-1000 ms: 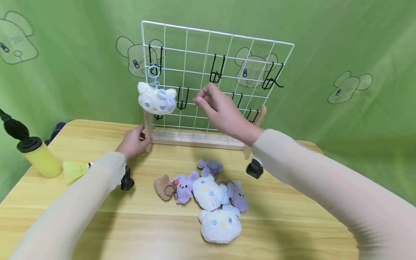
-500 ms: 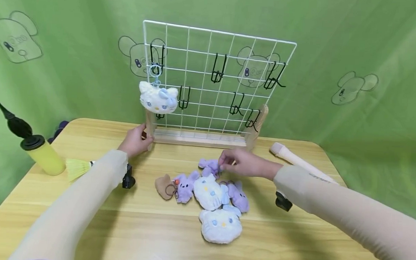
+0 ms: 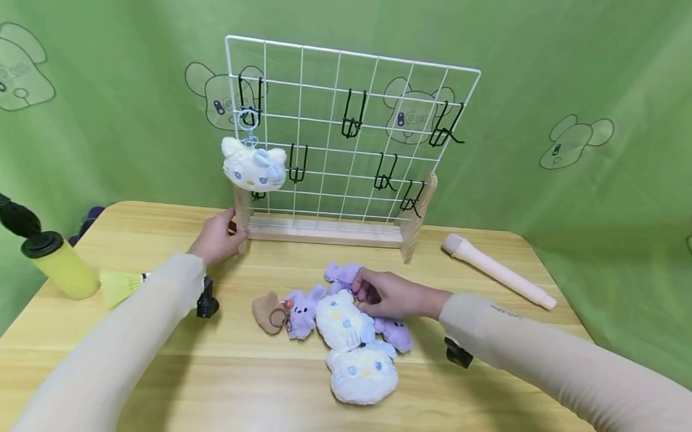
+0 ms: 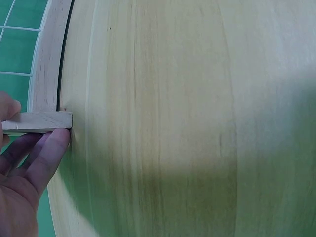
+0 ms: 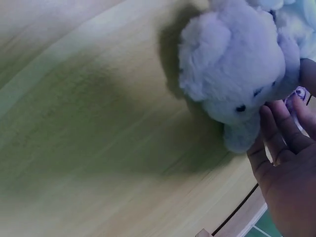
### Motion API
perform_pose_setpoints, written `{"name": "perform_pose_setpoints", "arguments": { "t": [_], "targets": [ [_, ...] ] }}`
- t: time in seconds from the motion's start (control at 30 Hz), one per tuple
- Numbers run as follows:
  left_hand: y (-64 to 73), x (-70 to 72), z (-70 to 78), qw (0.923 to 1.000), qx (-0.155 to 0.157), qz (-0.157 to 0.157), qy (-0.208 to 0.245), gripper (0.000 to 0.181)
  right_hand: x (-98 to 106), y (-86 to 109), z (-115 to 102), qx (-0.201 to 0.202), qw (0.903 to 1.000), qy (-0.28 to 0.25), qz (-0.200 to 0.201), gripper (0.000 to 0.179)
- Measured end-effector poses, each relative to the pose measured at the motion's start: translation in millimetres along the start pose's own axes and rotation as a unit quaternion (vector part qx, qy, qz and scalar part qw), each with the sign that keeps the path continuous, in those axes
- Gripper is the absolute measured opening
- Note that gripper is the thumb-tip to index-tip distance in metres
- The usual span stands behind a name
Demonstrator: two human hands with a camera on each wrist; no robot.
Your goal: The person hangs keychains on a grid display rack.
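My left hand (image 3: 218, 238) grips the left upright of the wooden stand (image 3: 322, 233) at its foot, thumb and fingers on opposite sides of the wooden foot (image 4: 39, 121) in the left wrist view. My right hand (image 3: 393, 297) is over the plush pile, thumb and fingers apart. It is beside a purple plush keychain (image 3: 396, 335), above a white cat plush (image 3: 342, 321) and near another purple plush (image 3: 339, 274). In the right wrist view a small shiny purple charm (image 5: 295, 98) lies between thumb and fingers; whether they touch it is unclear.
A white wire grid (image 3: 349, 121) with several black hooks rises from the stand. One white cat plush (image 3: 253, 165) hangs at its left. Another white cat plush (image 3: 363, 375), a purple plush (image 3: 302, 313), a brown plush (image 3: 268, 312), a yellow pump (image 3: 66, 270) and a pink stick (image 3: 498, 272) surround it.
My right hand has come down from in front of the grid to the plush pile, then slightly further toward me. The left hand stays on the stand.
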State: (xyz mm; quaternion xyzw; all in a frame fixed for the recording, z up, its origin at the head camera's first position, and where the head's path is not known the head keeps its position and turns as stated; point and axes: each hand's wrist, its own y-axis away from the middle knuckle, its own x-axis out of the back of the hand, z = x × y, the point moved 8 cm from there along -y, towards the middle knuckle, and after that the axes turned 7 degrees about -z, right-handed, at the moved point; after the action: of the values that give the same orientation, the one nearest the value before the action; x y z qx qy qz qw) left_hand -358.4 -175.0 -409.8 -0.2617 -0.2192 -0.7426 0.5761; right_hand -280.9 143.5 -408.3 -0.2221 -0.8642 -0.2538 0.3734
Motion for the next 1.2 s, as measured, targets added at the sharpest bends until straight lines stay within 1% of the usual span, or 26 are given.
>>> {"name": "perform_pose_setpoints", "arguments": {
  "t": [0.1, 0.23, 0.27, 0.5, 0.6, 0.7, 0.83, 0.97, 1.1, 1.2],
  "targets": [
    [-0.1, 1.7, 0.0, 1.0, 0.002, 0.002, 0.002, 0.053, 1.2, 0.3, -4.6, 0.019, 0.9997, 0.013, 0.004, 0.017],
    [-0.4, 2.5, 0.8, 1.0, -0.001, 0.002, 0.001, 0.053, 1.8, 1.1, -12.3, 0.05, 0.9971, 0.057, 0.006, 0.011],
    [-0.6, 2.5, 1.1, 1.0, -0.002, 0.003, -0.001, 0.053, 1.6, 1.3, -13.0, 0.052, 0.9965, 0.065, 0.006, 0.011],
    [-1.5, 2.9, 3.9, 1.0, -0.004, 0.004, -0.002, 0.053, -0.2, 0.6, -13.1, 0.042, 0.9953, 0.087, 0.005, 0.024],
    [-1.1, 3.8, 4.2, 1.0, -0.005, 0.005, -0.006, 0.054, -1.0, -0.9, -13.1, 0.042, 0.995, 0.09, 0.009, 0.024],
    [-0.8, 4.4, 4.6, 1.0, -0.004, 0.004, -0.006, 0.056, -1.4, -2.5, -13.4, 0.044, 0.9946, 0.093, 0.014, 0.017],
    [-0.6, 4.5, 4.8, 1.0, -0.001, 0.003, -0.002, 0.057, -1.5, -4.2, -10.9, 0.028, 0.9958, 0.087, 0.012, 0.011],
    [0.0, 3.5, 5.2, 1.0, 0.002, 0.001, -0.001, 0.057, -1.8, -4.6, -7.1, 0.006, 0.9972, 0.074, -0.007, 0.009],
    [0.5, 0.6, 3.4, 1.0, 0.004, -0.002, 0.002, 0.058, -2.3, -3.2, -4.1, -0.015, 0.9983, 0.036, -0.043, 0.009],
    [1.0, -0.9, 1.6, 0.9999, 0.01, -0.002, 0.009, 0.06, -0.2, -3.0, -2.4, -0.027, 0.9976, 0.005, -0.063, 0.008]
  ]
}}
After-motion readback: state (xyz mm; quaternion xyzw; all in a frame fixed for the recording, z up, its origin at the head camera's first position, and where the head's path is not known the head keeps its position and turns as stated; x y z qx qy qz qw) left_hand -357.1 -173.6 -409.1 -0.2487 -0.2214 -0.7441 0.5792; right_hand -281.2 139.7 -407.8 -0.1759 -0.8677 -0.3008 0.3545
